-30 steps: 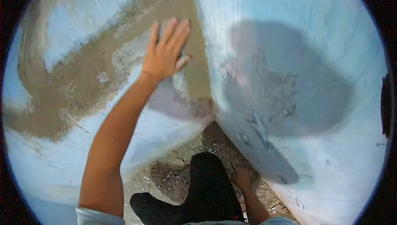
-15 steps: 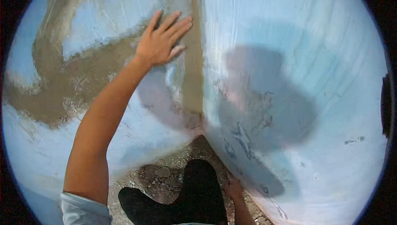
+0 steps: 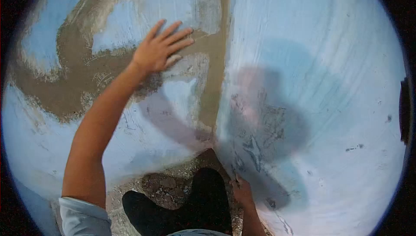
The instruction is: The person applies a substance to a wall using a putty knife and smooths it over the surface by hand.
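Observation:
My left hand point(image 3: 157, 50) lies with fingers spread against the pale blue wall point(image 3: 130, 23), over a band of brown-grey filler or mortar point(image 3: 104, 73). That band runs sideways to a vertical strip of the same material point(image 3: 215, 69) along the inner corner. Low beside my legs, my right hand point(image 3: 242, 191) is closed around a thin dark tool point(image 3: 235, 174). Its kind is hard to make out against the shadowed wall.
A second pale wall point(image 3: 346, 106) meets the first at the corner, bearing my shadow, scuffs and dark marks. Stony ground point(image 3: 167, 186) shows below, around my dark-clad legs point(image 3: 208, 201). Another brown band point(image 3: 82, 23) rises at the upper left.
The view has shifted, so the corner strip sits farther right. My left hand has moved left along the wall, away from the corner. My right hand has risen slightly, and the tool now shows.

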A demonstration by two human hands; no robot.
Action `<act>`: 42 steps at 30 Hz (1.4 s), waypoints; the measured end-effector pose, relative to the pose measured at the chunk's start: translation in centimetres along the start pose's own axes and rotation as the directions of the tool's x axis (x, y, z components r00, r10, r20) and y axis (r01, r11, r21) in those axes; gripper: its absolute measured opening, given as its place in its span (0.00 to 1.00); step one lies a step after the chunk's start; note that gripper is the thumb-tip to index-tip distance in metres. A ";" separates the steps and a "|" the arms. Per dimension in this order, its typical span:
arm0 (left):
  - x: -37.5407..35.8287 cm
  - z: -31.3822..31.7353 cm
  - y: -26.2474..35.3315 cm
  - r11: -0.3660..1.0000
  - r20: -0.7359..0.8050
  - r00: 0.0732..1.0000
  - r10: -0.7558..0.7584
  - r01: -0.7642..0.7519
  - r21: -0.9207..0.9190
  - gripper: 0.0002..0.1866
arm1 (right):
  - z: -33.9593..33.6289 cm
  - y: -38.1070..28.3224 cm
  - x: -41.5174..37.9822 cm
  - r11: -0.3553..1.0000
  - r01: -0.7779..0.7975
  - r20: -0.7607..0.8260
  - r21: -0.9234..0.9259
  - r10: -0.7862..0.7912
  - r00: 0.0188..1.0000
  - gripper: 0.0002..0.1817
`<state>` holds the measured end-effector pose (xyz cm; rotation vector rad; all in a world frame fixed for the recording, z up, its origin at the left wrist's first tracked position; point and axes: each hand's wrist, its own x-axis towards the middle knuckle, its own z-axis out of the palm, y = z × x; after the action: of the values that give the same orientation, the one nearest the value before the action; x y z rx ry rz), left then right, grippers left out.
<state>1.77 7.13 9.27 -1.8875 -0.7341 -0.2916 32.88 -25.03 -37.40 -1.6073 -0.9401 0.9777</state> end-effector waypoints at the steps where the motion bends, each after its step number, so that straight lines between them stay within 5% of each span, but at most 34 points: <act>1: -0.4 -0.7 -1.6 0.999 -0.037 0.999 -0.021 0.022 0.027 0.34 | 0.3 -2.4 0.4 0.975 0.089 0.047 -0.203 -0.081 0.996 0.21; 2: -1.0 -1.5 -3.2 0.998 -0.068 0.997 -0.046 0.048 0.035 0.33 | 0.6 -4.5 0.9 0.902 0.181 0.109 -0.393 -0.149 0.983 0.21; 5: -3.6 -3.5 -7.2 0.985 -0.136 0.980 -0.143 0.155 0.080 0.31 | 4.1 -9.9 2.3 0.865 0.308 0.026 -0.396 -0.325 0.945 0.21; 9: -7.6 -4.0 -8.7 0.928 -0.179 0.932 -0.316 0.343 0.144 0.31 | 7.8 -23.9 6.0 0.648 0.725 -0.006 -0.233 -0.747 0.665 0.26; 12: -9.6 -3.1 -7.5 0.916 -0.187 0.912 -0.366 0.389 0.100 0.31 | 10.1 -34.1 9.7 0.663 0.729 -0.067 -0.172 -0.746 0.663 0.28; 16: -9.5 -3.8 -7.1 0.895 -0.151 0.899 -0.412 0.430 0.119 0.29 | 11.7 -41.8 15.3 0.563 0.787 -0.265 -0.251 -0.822 0.504 0.29; 19: -9.4 -3.5 -7.2 0.894 -0.169 0.895 -0.412 0.433 0.114 0.28 | 12.9 -42.4 19.8 0.729 0.683 -0.141 0.042 -0.673 0.726 0.29; 23: -9.5 -3.0 -7.3 0.893 -0.170 0.891 -0.421 0.440 0.097 0.29 | 14.2 -42.0 20.1 0.502 0.819 -0.297 -0.278 -0.856 0.424 0.27; 31: -9.4 -2.5 -7.4 0.901 -0.198 0.893 -0.404 0.426 0.084 0.30 | 11.6 -43.4 18.8 0.585 0.763 -0.230 -0.275 -0.810 0.539 0.23; 34: -9.3 -3.2 -7.2 0.877 -0.128 0.890 -0.437 0.454 0.156 0.29 | 12.7 -43.3 19.4 0.477 0.832 -0.172 -0.283 -0.879 0.445 0.22; 42: -9.4 -2.8 -7.4 0.900 -0.148 0.903 -0.404 0.421 0.111 0.30 | 11.5 -44.7 17.6 0.475 0.832 -0.177 -0.285 -0.879 0.442 0.21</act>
<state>-9.78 3.32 11.18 -1.5531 -1.0435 -0.6026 23.76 4.33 1.34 -1.0627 -1.4200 -0.0927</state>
